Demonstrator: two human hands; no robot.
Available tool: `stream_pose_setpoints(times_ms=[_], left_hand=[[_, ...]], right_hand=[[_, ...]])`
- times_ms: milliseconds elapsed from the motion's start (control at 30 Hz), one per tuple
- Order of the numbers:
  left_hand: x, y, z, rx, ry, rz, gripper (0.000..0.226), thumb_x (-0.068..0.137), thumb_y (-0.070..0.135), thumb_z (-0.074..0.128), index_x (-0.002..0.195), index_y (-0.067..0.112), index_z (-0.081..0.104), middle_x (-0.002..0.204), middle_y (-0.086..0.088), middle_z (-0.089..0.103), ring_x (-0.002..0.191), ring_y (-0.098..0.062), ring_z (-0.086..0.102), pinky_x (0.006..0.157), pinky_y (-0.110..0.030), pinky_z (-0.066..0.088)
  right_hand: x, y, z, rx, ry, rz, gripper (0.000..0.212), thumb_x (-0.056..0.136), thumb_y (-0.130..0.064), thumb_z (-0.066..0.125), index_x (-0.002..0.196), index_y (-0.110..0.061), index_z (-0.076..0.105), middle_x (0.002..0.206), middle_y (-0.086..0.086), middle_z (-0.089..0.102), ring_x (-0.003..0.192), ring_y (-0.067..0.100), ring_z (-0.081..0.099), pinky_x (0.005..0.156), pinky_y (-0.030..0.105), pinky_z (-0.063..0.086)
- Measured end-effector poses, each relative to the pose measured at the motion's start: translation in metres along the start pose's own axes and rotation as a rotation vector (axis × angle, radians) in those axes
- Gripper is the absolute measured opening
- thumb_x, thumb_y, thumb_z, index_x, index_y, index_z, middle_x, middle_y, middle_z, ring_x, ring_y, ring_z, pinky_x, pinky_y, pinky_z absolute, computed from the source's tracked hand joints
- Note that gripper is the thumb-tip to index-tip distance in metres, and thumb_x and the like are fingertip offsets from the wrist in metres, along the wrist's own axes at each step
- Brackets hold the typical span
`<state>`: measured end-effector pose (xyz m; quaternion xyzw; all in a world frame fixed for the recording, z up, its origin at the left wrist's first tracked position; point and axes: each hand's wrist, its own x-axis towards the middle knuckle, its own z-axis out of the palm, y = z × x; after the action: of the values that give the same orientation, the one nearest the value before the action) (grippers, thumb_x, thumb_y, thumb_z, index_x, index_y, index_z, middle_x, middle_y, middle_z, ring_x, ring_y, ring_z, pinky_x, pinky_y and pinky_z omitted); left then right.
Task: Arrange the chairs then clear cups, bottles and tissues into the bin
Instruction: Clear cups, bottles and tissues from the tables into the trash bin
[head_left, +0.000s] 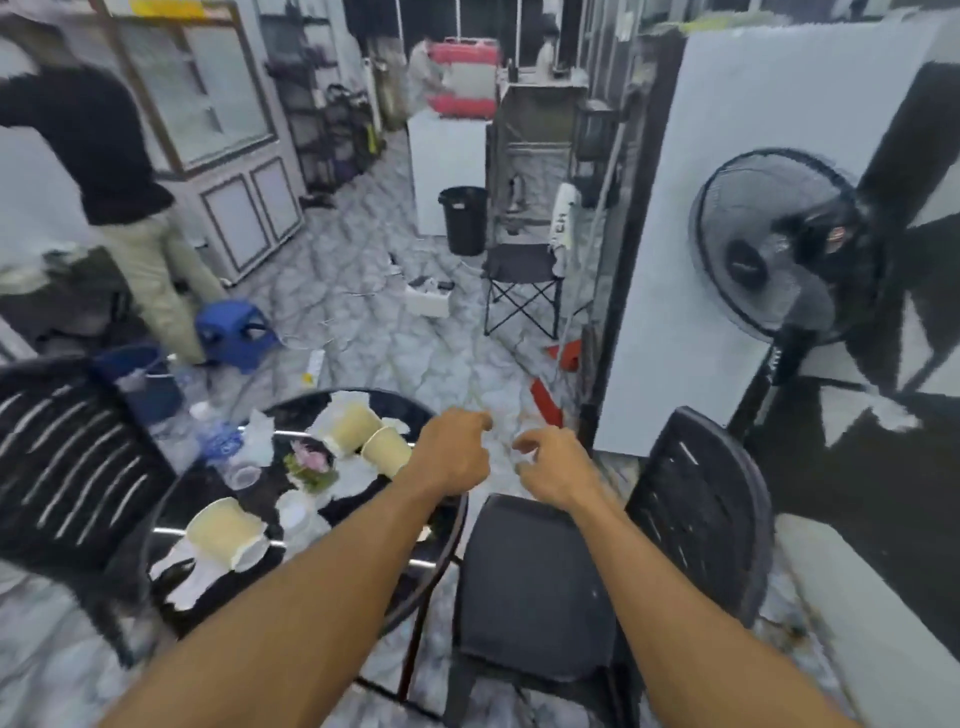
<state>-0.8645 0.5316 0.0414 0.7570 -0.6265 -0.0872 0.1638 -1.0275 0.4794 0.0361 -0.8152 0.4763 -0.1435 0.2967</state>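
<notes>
A round dark glass table (415, 410) holds tipped paper cups (226, 530) (387, 449), crumpled white tissues (260, 428), a clear plastic bottle (210, 434) and a small flower pot (311, 462). One black plastic chair (540, 582) stands right of the table with its back (701, 509) to the right. Another black chair (67, 457) stands at the left. My left hand (454, 454) hovers over the table's right edge, fingers curled, holding nothing. My right hand (553, 467) hangs above the chair seat's far edge, fingers apart and empty. A black bin (464, 221) stands far back on the floor.
A person in a black top bends over at the left beside a blue stool (236, 332). A folding chair (522, 286) and cables lie on the marbled floor ahead. A standing fan (779, 249) and a white panel (727, 260) are at the right.
</notes>
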Motion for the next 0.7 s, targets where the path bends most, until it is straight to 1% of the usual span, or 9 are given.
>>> stream_pose_setpoints(times_ms=[100, 167, 233, 267, 400, 467, 567, 633, 700], left_hand=[[-0.009, -0.043, -0.019, 0.006, 0.046, -0.166, 0.032, 0.073, 0.023, 0.058, 0.103, 0.023, 0.068, 0.102, -0.006, 0.070, 0.101, -0.029, 0.062, 0.081, -0.038, 0.053], [-0.018, -0.068, -0.028, 0.036, 0.068, -0.263, 0.036, 0.078, 0.020, 0.060, 0.114, 0.020, 0.066, 0.112, -0.007, 0.068, 0.110, -0.029, 0.058, 0.088, -0.038, 0.050], [-0.032, -0.092, -0.036, 0.046, 0.113, -0.370, 0.041, 0.082, 0.022, 0.061, 0.122, 0.021, 0.064, 0.120, -0.005, 0.065, 0.115, -0.027, 0.056, 0.093, -0.037, 0.047], [-0.039, -0.104, -0.039, 0.033, 0.147, -0.425, 0.039, 0.083, 0.023, 0.060, 0.121, 0.021, 0.064, 0.118, -0.004, 0.066, 0.113, -0.026, 0.057, 0.091, -0.037, 0.047], [-0.078, -0.141, -0.049, -0.065, 0.260, -0.617, 0.026, 0.089, 0.036, 0.060, 0.109, 0.022, 0.069, 0.097, 0.001, 0.070, 0.095, -0.023, 0.064, 0.079, -0.035, 0.051], [-0.104, -0.154, -0.049, -0.172, 0.355, -0.710, 0.038, 0.086, 0.050, 0.064, 0.114, 0.025, 0.068, 0.099, 0.005, 0.069, 0.093, -0.017, 0.063, 0.083, -0.035, 0.052], [-0.141, -0.167, -0.023, -0.348, 0.471, -0.812, 0.065, 0.075, 0.066, 0.069, 0.129, 0.033, 0.058, 0.110, 0.009, 0.064, 0.097, -0.010, 0.060, 0.088, -0.035, 0.052], [-0.157, -0.172, 0.006, -0.455, 0.453, -0.849, 0.086, 0.065, 0.074, 0.071, 0.140, 0.039, 0.046, 0.117, 0.008, 0.060, 0.104, -0.010, 0.058, 0.091, -0.036, 0.051], [-0.158, -0.174, 0.030, -0.538, 0.399, -0.850, 0.094, 0.059, 0.070, 0.079, 0.140, 0.043, 0.041, 0.120, 0.008, 0.059, 0.107, -0.008, 0.056, 0.093, -0.033, 0.049]], right_hand=[[0.040, -0.031, 0.032, 0.018, -0.105, -0.113, 0.028, 0.080, -0.015, 0.067, 0.107, -0.014, 0.072, 0.108, 0.005, 0.072, 0.096, 0.022, 0.066, 0.089, 0.036, 0.054], [0.062, -0.050, 0.054, 0.014, -0.180, -0.195, 0.027, 0.078, -0.014, 0.068, 0.104, -0.014, 0.073, 0.107, 0.006, 0.073, 0.095, 0.022, 0.067, 0.087, 0.036, 0.055], [0.076, -0.068, 0.077, 0.008, -0.267, -0.254, 0.033, 0.079, -0.014, 0.068, 0.112, -0.015, 0.072, 0.116, 0.003, 0.070, 0.103, 0.020, 0.065, 0.089, 0.028, 0.051], [0.080, -0.075, 0.089, 0.003, -0.310, -0.276, 0.036, 0.080, -0.014, 0.069, 0.116, -0.016, 0.070, 0.120, 0.001, 0.068, 0.106, 0.020, 0.063, 0.089, 0.027, 0.049], [0.088, -0.091, 0.132, 0.008, -0.454, -0.326, 0.042, 0.082, -0.013, 0.063, 0.123, -0.020, 0.066, 0.124, 0.001, 0.064, 0.103, 0.020, 0.060, 0.081, 0.025, 0.046], [0.092, -0.094, 0.149, -0.016, -0.498, -0.326, 0.045, 0.084, -0.011, 0.062, 0.128, -0.017, 0.063, 0.125, 0.003, 0.063, 0.101, 0.020, 0.060, 0.080, 0.028, 0.048], [0.103, -0.094, 0.171, -0.055, -0.499, -0.306, 0.049, 0.082, -0.009, 0.062, 0.130, -0.016, 0.062, 0.126, 0.005, 0.063, 0.111, 0.024, 0.060, 0.086, 0.031, 0.051], [0.109, -0.094, 0.186, -0.064, -0.492, -0.276, 0.052, 0.079, -0.008, 0.061, 0.131, -0.016, 0.061, 0.124, 0.006, 0.064, 0.107, 0.024, 0.061, 0.081, 0.029, 0.050], [0.115, -0.093, 0.199, -0.084, -0.473, -0.264, 0.051, 0.079, -0.008, 0.060, 0.129, -0.014, 0.061, 0.120, 0.006, 0.065, 0.103, 0.026, 0.062, 0.079, 0.030, 0.051]])
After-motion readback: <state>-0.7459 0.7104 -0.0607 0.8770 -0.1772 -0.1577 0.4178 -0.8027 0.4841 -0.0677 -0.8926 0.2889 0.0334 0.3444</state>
